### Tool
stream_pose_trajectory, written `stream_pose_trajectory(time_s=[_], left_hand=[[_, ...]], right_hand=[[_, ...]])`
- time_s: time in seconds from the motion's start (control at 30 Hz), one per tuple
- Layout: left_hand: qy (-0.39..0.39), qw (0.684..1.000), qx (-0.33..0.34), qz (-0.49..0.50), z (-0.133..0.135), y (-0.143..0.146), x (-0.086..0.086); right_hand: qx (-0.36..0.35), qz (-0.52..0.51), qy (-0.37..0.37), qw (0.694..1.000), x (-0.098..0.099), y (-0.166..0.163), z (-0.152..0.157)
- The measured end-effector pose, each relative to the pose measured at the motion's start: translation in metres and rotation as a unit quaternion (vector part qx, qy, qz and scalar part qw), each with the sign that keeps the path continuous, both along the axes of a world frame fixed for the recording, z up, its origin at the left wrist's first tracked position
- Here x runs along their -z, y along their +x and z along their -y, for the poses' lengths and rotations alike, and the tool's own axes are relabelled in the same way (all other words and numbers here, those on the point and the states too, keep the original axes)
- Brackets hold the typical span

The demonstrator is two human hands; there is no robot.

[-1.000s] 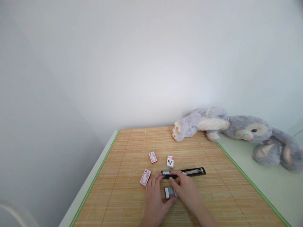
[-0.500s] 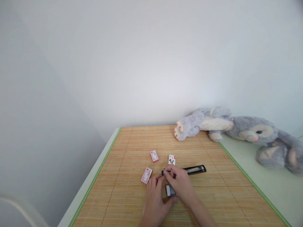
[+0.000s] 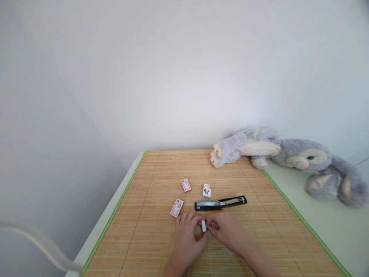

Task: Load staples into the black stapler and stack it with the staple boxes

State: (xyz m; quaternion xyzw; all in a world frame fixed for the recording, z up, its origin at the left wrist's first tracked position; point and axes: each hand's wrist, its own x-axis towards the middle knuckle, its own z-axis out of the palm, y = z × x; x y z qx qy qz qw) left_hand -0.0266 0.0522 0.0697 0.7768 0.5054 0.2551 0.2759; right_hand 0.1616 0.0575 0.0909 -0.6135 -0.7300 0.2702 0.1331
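Left hand [image 3: 186, 235] and right hand [image 3: 226, 229] met at small red-and-white cardboard box [image 3: 204, 226] on tan bamboo mat [image 3: 155, 250].
Left hand, half open, clamped the box between thumb and index finger; right hand, curled, had fingertips bunched at its 3 o'clock end, couldn't tell whether closed on anything. Opened-out black stapler [image 3: 209, 206] lay at 1 o'clock from the box, apart from both hands; flat white-and-pink box [image 3: 177, 208] at 10 o'clock, near left fingertips.
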Motion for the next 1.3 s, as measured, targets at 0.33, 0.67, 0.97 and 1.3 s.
stream_pose_trajectory(time_s=[0.33,0.67,0.97,1.3], left_hand=[[0.001,1.000,-0.002,0.002,0.000,0.000,0.001],[0.008,1.000,0.007,-0.019,-0.001,0.002,0.004],[0.011,1.000,-0.012,-0.016,0.001,0.001,0.010],[0.045,0.993,-0.088,-0.061,-0.003,0.017,0.017]], right_hand=[[0.043,-0.059,-0.001,0.997,-0.008,0.020,0.004],[0.051,-0.090,-0.055,0.993,0.016,0.041,0.019],[0.069,-0.118,-0.004,0.991,0.011,0.041,0.011],[0.102,-0.131,0.152,0.974,0.003,0.142,-0.025]])
